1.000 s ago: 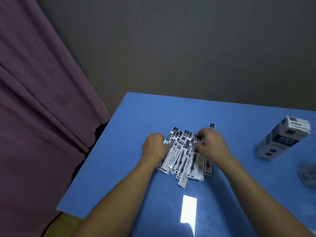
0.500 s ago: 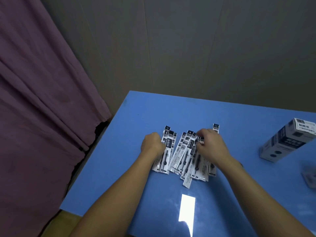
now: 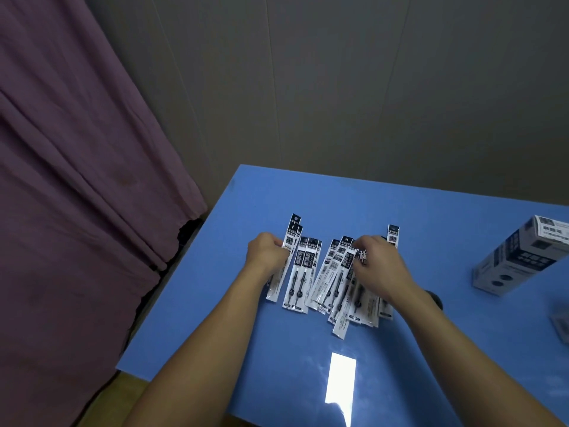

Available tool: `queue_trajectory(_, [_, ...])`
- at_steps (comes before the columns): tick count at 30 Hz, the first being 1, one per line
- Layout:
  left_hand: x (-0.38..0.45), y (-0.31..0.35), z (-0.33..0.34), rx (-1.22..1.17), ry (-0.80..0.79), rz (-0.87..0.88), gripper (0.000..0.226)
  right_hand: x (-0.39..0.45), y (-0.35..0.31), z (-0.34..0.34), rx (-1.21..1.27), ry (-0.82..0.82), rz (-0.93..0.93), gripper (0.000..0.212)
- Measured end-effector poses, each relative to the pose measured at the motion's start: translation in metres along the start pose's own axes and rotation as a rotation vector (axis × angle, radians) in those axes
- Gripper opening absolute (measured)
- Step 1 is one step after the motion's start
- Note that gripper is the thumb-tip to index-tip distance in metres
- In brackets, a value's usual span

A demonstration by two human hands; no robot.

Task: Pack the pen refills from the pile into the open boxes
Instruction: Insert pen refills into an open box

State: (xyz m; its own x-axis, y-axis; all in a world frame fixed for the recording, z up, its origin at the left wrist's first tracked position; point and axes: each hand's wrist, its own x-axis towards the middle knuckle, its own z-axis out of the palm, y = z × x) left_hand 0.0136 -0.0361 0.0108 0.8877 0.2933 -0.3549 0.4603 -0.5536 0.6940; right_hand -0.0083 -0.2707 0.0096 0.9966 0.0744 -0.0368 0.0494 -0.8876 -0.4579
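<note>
Several pen refill packets, clear sleeves with black and white labels, lie fanned out on the blue table. My left hand is closed on one or two packets at the left edge of the fan, set apart from the rest. My right hand lies on top of the right part of the pile, fingers curled onto the packet tops. A white and dark box lies on its side at the right.
A purple curtain hangs left of the table, close to its left edge. A grey wall stands behind. Part of another pale object shows at the right frame edge. A bright light reflection lies on the near table.
My left hand has drawn a couple of packets leftwards out of the pile, opening a gap. My right hand stays on the right part of the pile.
</note>
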Motion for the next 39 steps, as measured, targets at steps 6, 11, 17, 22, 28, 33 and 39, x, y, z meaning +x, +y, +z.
queue_trajectory(6, [-0.008,0.015,-0.013,-0.046,-0.037,0.16,0.023,-0.007,-0.005,0.005,-0.003,-0.009,0.033,0.035])
queue_trajectory(11, [-0.013,0.03,-0.008,0.008,-0.219,0.315,0.021,-0.032,-0.005,0.004,0.034,0.07,0.139,0.034])
queue_trajectory(17, [-0.028,0.047,0.018,0.089,-0.426,0.456,0.024,-0.088,0.01,0.003,0.038,0.139,0.344,0.036])
queue_trajectory(22, [-0.058,0.053,0.043,0.116,-0.563,0.565,0.025,-0.135,0.024,-0.007,0.038,0.204,0.478,0.043])
queue_trajectory(28, [-0.094,0.071,0.065,0.14,-0.605,0.651,0.019,-0.185,0.053,-0.024,0.02,0.253,0.581,0.041])
queue_trajectory(33, [-0.115,0.088,0.082,0.211,-0.576,0.688,0.018,-0.214,0.083,-0.04,0.026,0.3,0.606,0.039])
queue_trajectory(39, [-0.131,0.097,0.098,0.274,-0.475,0.642,0.021,-0.235,0.116,-0.055,0.026,0.264,0.566,0.04])
